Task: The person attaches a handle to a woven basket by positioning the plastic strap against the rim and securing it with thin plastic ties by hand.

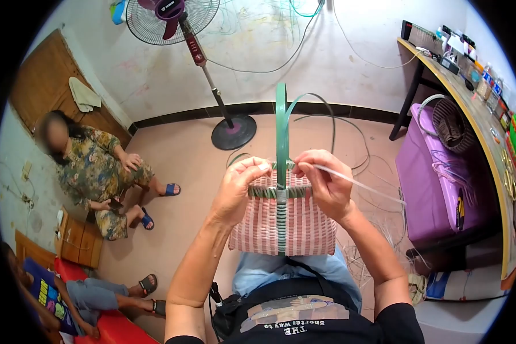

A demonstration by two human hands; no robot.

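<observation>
Pink-white basket (307, 226), walls (251, 229) woven, handle (281, 114) up between my left hand (239, 186), pinching rim (261, 191), and right hand (331, 186), pinching pale strip (361, 184), tail seemingly left unworked

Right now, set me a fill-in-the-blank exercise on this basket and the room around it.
1. The tall handle of the basket is coloured ____.
2. The left hand is at the rim, while the pale strip trails from the ____ hand.
3. The fan stands on the ____.
4. The large box by the table is coloured ____.

Missing words: green; right; floor; purple.
</observation>
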